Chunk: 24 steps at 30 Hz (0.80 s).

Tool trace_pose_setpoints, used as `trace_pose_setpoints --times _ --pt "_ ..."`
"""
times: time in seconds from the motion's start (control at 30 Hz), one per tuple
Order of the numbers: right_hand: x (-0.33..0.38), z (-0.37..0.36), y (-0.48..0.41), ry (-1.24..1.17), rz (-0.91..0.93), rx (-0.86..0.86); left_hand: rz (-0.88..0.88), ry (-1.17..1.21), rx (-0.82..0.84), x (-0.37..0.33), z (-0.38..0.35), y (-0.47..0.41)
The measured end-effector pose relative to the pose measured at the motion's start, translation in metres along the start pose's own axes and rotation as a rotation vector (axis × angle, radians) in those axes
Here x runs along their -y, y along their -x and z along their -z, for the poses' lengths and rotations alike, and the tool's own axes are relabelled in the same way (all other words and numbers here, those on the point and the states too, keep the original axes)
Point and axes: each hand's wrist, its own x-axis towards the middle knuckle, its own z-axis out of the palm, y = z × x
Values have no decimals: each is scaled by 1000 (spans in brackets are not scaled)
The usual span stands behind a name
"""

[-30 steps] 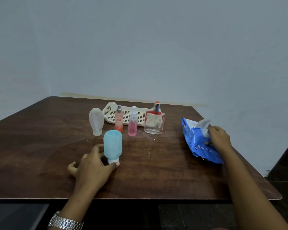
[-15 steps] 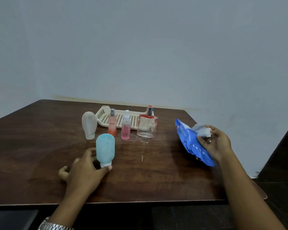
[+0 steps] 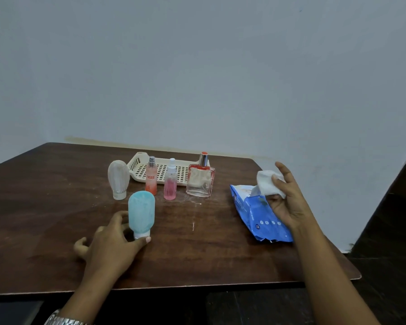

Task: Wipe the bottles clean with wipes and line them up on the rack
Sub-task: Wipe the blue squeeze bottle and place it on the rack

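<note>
A light blue squeeze bottle (image 3: 141, 211) stands cap-down near the table's front. My left hand (image 3: 108, 247) holds it at the cap between thumb and fingers. Behind it stand a white squeeze bottle (image 3: 118, 178), an orange-pink spray bottle (image 3: 151, 177), a small pink spray bottle (image 3: 170, 181) and a square glass perfume bottle (image 3: 201, 180). The cream slotted rack (image 3: 161, 170) lies behind them with nothing on it. My right hand (image 3: 287, 198) pinches a white wipe (image 3: 266, 182) lifted out of the blue wipes pack (image 3: 258, 215).
The dark wooden table (image 3: 209, 259) ends at a rounded corner on the right, past the wipes pack. A pale wall rises behind the rack. White dusty marks lie on the wood near the bottles.
My right hand has pulled the wipe up out of the pack and turned palm-in. My left hand stays on the blue bottle's cap. The camera has shifted a little.
</note>
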Motion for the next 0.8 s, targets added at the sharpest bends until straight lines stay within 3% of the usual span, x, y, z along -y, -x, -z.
trace_pose_setpoints --times 0.13,0.3,0.43,0.63,0.8 --pt "-15 -31 13 74 -103 13 -13 28 -12 -1 2 2" --pt "-46 -72 30 93 -301 -148 -32 43 -3 -1 5 5" --pt "-73 -98 39 130 -360 -164 -43 41 25 -3 7 7" --pt "-85 -126 55 178 -469 -40 -56 152 31 -2 10 8" --pt "-84 -129 71 -20 -683 128 -5 243 145 -1 22 0"
